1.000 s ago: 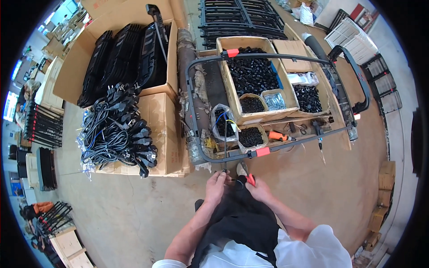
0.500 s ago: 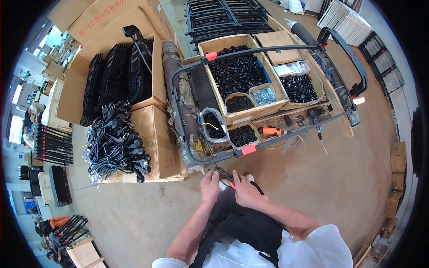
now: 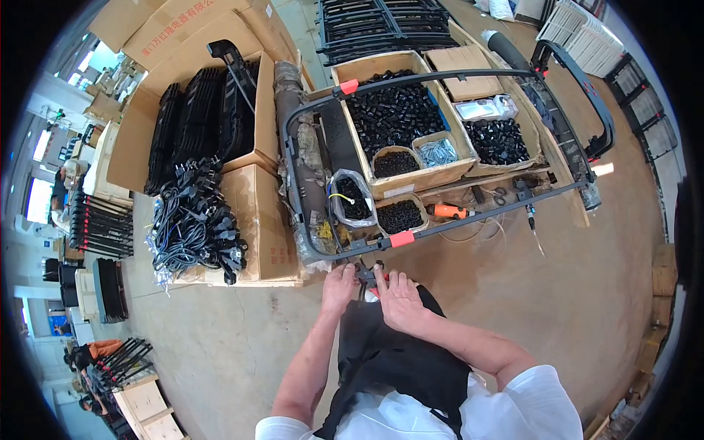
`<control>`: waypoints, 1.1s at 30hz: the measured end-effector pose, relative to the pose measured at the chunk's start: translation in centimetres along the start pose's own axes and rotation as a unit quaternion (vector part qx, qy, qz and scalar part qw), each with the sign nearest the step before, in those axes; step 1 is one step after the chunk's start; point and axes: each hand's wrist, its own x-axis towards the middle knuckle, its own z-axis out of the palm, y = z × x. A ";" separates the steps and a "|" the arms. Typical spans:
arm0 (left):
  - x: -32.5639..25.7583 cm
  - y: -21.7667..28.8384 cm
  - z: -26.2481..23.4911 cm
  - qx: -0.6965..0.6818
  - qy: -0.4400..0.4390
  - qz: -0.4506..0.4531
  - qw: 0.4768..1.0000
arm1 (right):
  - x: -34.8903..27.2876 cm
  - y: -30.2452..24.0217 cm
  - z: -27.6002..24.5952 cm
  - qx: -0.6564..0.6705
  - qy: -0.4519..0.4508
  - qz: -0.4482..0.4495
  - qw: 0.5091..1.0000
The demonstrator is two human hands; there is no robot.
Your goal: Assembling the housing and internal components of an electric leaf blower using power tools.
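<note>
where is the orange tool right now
In the head view, right of centre, the orange tool lies just right of a heap of small black parts, ahead and right of the right hand.

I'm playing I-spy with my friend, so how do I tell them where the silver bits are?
Find the big black frame, then the large tan box it crosses. In the box's near right corner is a small tub of silver bits. They're shiny silver, while the tub to their left holds tiny black bits.
</note>
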 end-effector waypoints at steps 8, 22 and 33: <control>0.0 0.8 0.9 -0.163 0.003 -0.030 0.986 | -1.0 -0.1 -0.6 0.009 0.046 0.017 0.999; 1.2 4.9 -6.1 0.054 -0.149 0.031 0.987 | -1.5 -6.2 1.2 0.132 0.066 0.183 0.972; 8.0 6.5 -7.2 0.511 -0.035 0.408 0.756 | 0.3 -11.4 1.9 0.055 0.130 0.238 0.961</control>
